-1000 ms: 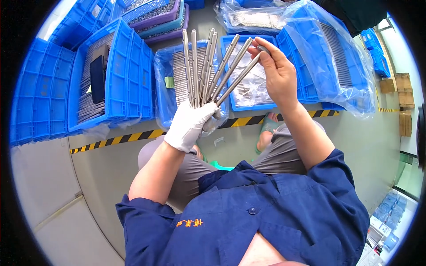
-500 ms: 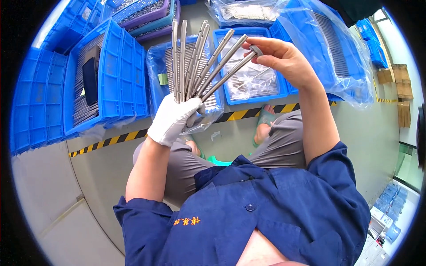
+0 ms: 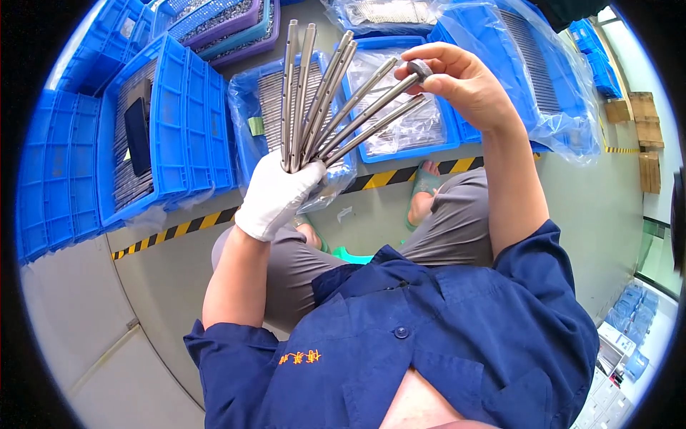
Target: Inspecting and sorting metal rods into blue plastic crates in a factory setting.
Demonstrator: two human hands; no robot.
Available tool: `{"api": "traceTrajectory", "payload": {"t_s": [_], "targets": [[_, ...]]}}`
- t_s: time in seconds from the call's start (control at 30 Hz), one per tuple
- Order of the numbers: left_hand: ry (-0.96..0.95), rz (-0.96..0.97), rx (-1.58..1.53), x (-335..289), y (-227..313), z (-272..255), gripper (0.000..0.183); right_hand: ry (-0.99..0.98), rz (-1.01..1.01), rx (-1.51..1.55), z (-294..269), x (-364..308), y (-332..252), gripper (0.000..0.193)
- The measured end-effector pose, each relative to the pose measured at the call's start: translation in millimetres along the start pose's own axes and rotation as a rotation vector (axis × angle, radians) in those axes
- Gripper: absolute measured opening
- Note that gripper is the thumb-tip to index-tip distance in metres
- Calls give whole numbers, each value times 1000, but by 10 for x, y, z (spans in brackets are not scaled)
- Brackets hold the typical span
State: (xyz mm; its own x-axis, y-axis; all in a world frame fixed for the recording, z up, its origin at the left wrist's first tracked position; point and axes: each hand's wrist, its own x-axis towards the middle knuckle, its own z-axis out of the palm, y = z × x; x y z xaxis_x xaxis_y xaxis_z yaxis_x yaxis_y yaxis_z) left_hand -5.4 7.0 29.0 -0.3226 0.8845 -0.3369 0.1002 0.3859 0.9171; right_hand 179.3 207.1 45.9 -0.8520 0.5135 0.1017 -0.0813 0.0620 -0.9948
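Metal rods (image 3: 325, 100), long and grey, fan out from our gloved left hand (image 3: 275, 196), which is clenched round their lower ends near the middle of the view. Their tips spread from about 12 o'clock round to 2 o'clock. Our bare right hand (image 3: 461, 82), up at 1 o'clock, pinches the capped end of the rod lying furthest right; its fingers (image 3: 429, 56) are closed on that one tip, and the rest of the fan stands free of them.

We judge this to be a sorting or checking step: the bundle is splayed so that one rod can be singled out. A next move would call for the left grip to loosen just enough to let that rod slide while it holds the others.

Blue crates (image 3: 168, 121) lie on the floor at 10 to 12 o'clock, some lined with clear plastic bags (image 3: 543, 79) and filled with more grey rods. We cannot tell the exact number of rods in the fan where they overlap in the glove, nor make out what the dark flat thing (image 3: 137, 136) in the left crate is. The far crates are cut off by the rim.
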Motion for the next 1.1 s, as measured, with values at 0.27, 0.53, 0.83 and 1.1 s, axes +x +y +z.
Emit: {"api": "traceTrajectory", "payload": {"t_s": [0.27, 0.53, 0.83, 1.1], "targets": [[-51, -36, 27, -8, 12, 5, 12, -1, 53, -185, 15, -15, -56, 30], [-27, -22, 44, -5, -19, 15, 10, 35, 0, -93, 44, -47, -48, 29], [-50, 28, 109, -9, -49, 48, 11, 9, 108, 86, 22, 29, 47, 34], [-71, -12, 125, -9, -10, 55, 13, -16, 159, -79, 15, 54, 59, 30]]}}
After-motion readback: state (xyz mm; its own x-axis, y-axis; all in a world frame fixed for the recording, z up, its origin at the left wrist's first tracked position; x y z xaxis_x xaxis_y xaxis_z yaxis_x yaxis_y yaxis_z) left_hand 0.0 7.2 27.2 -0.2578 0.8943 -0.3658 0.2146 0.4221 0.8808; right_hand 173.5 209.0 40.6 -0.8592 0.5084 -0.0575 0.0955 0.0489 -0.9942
